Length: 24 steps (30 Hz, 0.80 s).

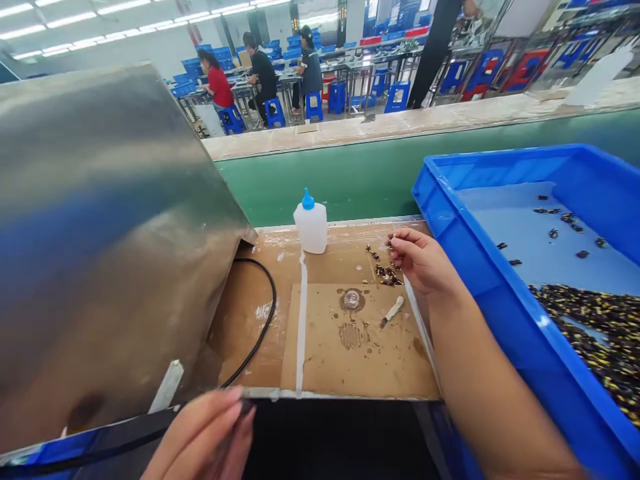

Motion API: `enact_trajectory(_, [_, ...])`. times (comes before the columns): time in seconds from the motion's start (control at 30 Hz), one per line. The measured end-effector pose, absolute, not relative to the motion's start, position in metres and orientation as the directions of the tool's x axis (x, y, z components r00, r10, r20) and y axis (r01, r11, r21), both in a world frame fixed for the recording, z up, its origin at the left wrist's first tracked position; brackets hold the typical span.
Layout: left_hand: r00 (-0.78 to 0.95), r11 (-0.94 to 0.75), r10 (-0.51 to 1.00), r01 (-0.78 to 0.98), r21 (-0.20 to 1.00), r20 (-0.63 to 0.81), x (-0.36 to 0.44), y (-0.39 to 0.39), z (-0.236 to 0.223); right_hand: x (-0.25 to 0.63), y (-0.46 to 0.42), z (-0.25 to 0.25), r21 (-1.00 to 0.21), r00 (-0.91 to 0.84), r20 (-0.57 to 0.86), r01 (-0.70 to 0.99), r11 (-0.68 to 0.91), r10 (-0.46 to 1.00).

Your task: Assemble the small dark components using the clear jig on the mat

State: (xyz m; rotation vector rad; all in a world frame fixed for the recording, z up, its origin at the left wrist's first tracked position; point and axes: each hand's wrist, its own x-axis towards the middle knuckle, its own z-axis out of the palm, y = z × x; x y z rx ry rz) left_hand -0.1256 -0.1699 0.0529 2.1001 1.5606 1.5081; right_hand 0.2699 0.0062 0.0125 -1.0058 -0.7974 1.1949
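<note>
My right hand is above the right side of the work surface, with thumb and forefinger pinched on a small dark part. Just below those fingers lies a loose pile of small black-and-yellow parts. At the lower left, my left hand is closed, a small dark piece showing between its fingertips; its kind is unclear. Between the hands is a taped cardboard sheet. On it are a small round clear dish in a wet patch and a short white-wrapped stick with a dark tip.
A white squeeze bottle with a blue cap stands behind the cardboard. To the right is a blue bin holding many black-and-yellow parts. A metal housing fills the left, near a black cable. Beyond the green belt, several people sit at benches.
</note>
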Motion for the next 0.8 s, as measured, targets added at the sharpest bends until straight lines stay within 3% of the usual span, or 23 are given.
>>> enact_trajectory(0.2, [0.07,-0.63,0.759,0.326,0.705,0.647,-0.06,-0.072,0.024,0.26,-0.001,0.015,-0.941,0.045,0.076,-0.327,0.087,0.996])
enact_trajectory(0.3, [0.126,-0.599,0.8,0.167,0.783,0.586,-0.029,-0.037,0.033,0.256,-0.006,0.018,-0.95,-0.104,0.147,-0.29,0.112,0.984])
enact_trajectory(0.37, [0.135,-0.461,0.88,0.006,0.887,0.456,-0.013,-0.023,0.037,0.252,-0.011,0.023,-0.952,-0.191,0.197,-0.272,0.141,0.962])
enact_trajectory(0.43, [0.155,-0.191,0.961,-0.23,0.954,0.229,-0.001,-0.013,0.035,0.245,-0.017,0.029,-0.949,-0.262,0.238,-0.269,0.166,0.935])
enact_trajectory(0.5, [0.199,0.112,0.98,-0.443,0.889,-0.024,0.007,-0.005,0.028,0.235,-0.022,0.034,-0.942,-0.312,0.264,-0.285,0.175,0.913])
enact_trajectory(0.57, [0.226,0.304,0.951,-0.557,0.773,-0.211,0.011,0.0,0.021,0.224,-0.025,0.036,-0.939,-0.336,0.264,-0.304,0.161,0.904])
enact_trajectory(0.67, [0.219,0.382,0.924,-0.605,0.698,-0.315,0.01,0.002,0.014,0.21,-0.027,0.036,-0.957,-0.351,0.234,-0.249,0.151,0.907])
enact_trajectory(0.8, [0.19,0.348,0.936,-0.612,0.71,-0.295,0.007,0.0,0.011,0.203,-0.03,0.034,-0.981,-0.333,0.193,-0.076,0.178,0.923])
